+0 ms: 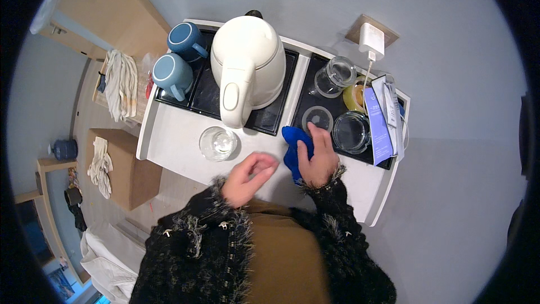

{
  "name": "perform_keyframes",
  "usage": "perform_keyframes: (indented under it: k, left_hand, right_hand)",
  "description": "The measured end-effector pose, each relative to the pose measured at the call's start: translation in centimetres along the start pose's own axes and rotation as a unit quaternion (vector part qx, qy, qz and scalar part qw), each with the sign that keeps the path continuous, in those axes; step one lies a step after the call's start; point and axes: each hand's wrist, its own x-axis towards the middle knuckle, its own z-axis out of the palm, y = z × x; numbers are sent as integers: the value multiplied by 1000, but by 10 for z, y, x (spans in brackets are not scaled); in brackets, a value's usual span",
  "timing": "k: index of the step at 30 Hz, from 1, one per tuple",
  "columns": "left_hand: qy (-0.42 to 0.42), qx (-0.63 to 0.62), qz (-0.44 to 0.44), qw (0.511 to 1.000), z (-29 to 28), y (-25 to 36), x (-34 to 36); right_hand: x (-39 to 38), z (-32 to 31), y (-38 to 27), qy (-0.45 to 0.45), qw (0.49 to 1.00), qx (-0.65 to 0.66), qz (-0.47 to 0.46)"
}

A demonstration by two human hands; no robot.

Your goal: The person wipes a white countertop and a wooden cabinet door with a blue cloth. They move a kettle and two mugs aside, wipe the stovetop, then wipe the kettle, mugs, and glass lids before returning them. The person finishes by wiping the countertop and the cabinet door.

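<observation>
A crumpled blue cloth is held by my right hand, fingers and thumb closed on it, at the front edge of the right black tray. On that tray, just beyond my fingertips, lies a flat round piece with a pale rim. My left hand hovers over the white tabletop's front edge, fingers loosely curled, thumb apart, nothing visible in it. Beyond it stands a clear drinking glass, upright and untouched. A white electric kettle stands behind the glass, its handle toward me.
Two blue mugs stand left of the kettle. On the right tray are a clear jar, a glass container, a yellowish jar and a purple box. A white charger with its cable hangs from the wall socket.
</observation>
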Motion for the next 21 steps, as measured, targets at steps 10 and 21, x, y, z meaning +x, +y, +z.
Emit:
perform_keyframes:
  k: [10, 21]
  left_hand:
    - [212, 264, 242, 909, 79, 6, 191]
    - [217, 185, 242, 928, 89, 18, 216]
  right_hand:
    - [21, -8, 39, 59, 996, 47, 41]
    - [37, -5, 48, 65, 995, 71, 37]
